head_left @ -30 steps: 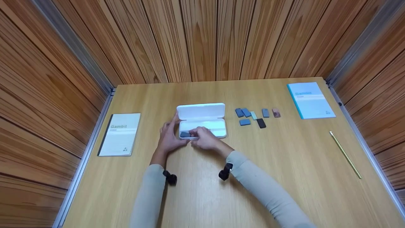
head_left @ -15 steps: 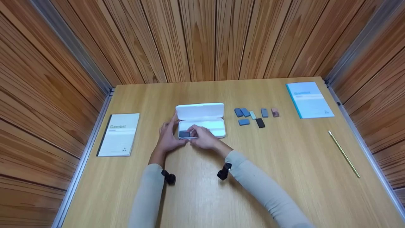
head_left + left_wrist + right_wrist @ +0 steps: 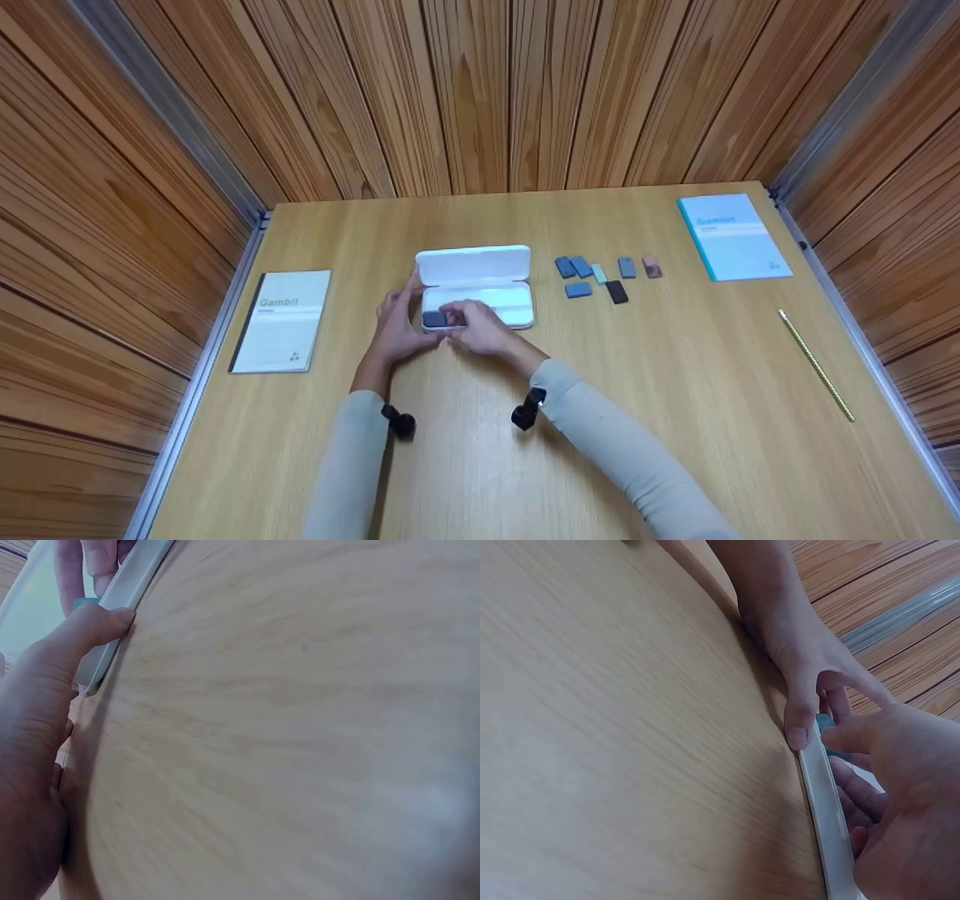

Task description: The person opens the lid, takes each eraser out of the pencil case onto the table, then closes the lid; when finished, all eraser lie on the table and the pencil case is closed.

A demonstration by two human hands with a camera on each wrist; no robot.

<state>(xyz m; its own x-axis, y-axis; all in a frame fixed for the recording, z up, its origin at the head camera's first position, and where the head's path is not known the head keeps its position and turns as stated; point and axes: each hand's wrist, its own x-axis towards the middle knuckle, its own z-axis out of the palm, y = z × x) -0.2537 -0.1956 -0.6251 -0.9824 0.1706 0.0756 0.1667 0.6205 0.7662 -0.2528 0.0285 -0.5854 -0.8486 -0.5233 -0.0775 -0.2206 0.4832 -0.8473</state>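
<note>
An open white case (image 3: 477,289) is seen at the centre of the head view on a wooden table (image 3: 675,390), its lid (image 3: 472,265) raised toward the upper part of the frame. The tray's left end is occupied by a dark blue-grey block (image 3: 435,319).

The left hand (image 3: 397,326) is set against the case's left end, fingers extended up along that end toward the lid. In the left wrist view the thumb (image 3: 79,634) is pressed to the case's front edge at the corner. No curl round the case is shown; the hand is read as relaxed and bracing.

The right hand (image 3: 480,326) is placed over the tray's front edge, just right of the block, fingers bent down toward it. Whether the block is pinched or only touched cannot be told: the fingertips cover the contact, and in the right wrist view only a sliver of blue (image 3: 826,725) is visible between the two hands. The hands are close together, almost meeting at the case's lower left corner.

To the right of the case, seven small blocks (image 3: 604,276) are scattered, apart from it. A white booklet (image 3: 281,321) lies at middle left, a light blue booklet (image 3: 731,236) at upper right, and a thin gold stick (image 3: 816,365) near the right edge.
</note>
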